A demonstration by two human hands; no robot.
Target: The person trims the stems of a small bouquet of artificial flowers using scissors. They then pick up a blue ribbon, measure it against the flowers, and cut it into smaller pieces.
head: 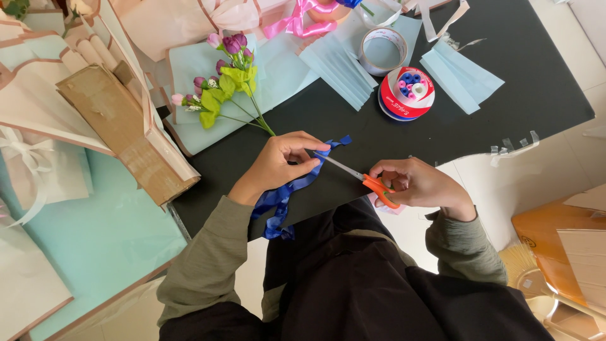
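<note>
My left hand (284,161) pinches a blue ribbon (282,196) near its upper end, and the rest of the ribbon hangs down over the front edge of the black table (442,126). My right hand (420,185) grips orange-handled scissors (372,183), whose blades point left and meet the ribbon at my left fingertips. A small bunch of artificial purple flowers (227,76) with green leaves lies on pale blue paper just beyond my left hand.
A red-and-white spool (407,91) holding small ribbon rolls and a tape roll (383,49) sit at the back of the table. Folded pale blue paper sheets (461,76), a pink ribbon bow (300,22), a brown cardboard box (120,126) and cream wrapping sheets crowd the left. Cardboard lies on the floor at right.
</note>
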